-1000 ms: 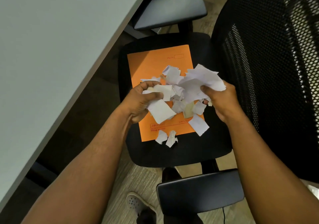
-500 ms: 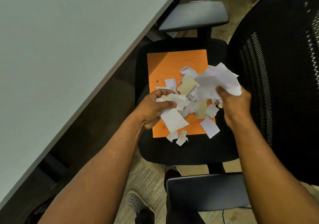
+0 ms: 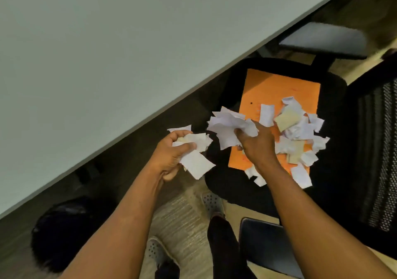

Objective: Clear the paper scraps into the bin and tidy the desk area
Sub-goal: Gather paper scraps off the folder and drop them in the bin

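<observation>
My left hand (image 3: 171,152) is closed around a bunch of white paper scraps (image 3: 196,162), held over the floor just left of the chair seat. My right hand (image 3: 258,144) grips a second crumpled handful of scraps (image 3: 227,126) above the seat's left edge. A pile of loose white and beige scraps (image 3: 298,132) lies on an orange folder (image 3: 272,92) on the black office chair seat (image 3: 232,184). A dark round bin (image 3: 64,233) stands on the floor under the desk at lower left, blurred.
The grey desk top (image 3: 107,53) fills the upper left, its edge running diagonally. The chair's mesh back (image 3: 380,171) is at right, armrests at top right (image 3: 324,40) and bottom (image 3: 264,246). My feet in perforated shoes (image 3: 211,201) are on the wood floor.
Both hands lifted their handfuls of scraps off the folder and carried them left, away from the pile. The view swung left, bringing the bin under the desk into sight.
</observation>
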Tool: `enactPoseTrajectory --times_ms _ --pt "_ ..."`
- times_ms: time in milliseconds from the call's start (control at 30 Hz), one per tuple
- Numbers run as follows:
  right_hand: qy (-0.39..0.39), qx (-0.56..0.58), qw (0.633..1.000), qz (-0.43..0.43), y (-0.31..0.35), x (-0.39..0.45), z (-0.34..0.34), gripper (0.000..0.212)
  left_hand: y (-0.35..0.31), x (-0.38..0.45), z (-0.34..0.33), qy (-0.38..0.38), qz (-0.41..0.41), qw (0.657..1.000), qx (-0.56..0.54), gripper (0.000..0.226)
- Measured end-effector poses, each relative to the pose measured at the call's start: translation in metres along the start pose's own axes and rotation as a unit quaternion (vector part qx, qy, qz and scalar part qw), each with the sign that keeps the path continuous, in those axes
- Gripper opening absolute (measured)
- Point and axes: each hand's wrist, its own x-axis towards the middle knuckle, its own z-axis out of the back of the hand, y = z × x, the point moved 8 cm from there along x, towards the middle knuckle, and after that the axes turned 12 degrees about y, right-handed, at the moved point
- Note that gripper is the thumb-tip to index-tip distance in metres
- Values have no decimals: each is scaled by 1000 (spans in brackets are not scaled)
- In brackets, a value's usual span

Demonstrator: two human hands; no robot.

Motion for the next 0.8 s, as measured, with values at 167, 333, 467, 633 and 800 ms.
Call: enactPoseTrajectory --times_ms 167,333,467,633,800 --pt "98 -57 994 8 8 -23 -115 27 37 -58 108 -93 -23 991 -88 36" --pt "167 -84 982 -21 -9 -59 -225 27 91 -116 201 -161 -31 975 -146 37" --pt "240 -116 963 -36 -41 -91 -335 11 147 -177 292 -226 -46 953 -195 34" --pt "303 -166 937 -40 -84 -130 -463 23 220 -242 393 -317 -64 915 -240 31" --pt "350 -213 912 -1 -123 -156 -568 7 270 -282 488 -441 -86 861 -240 30"
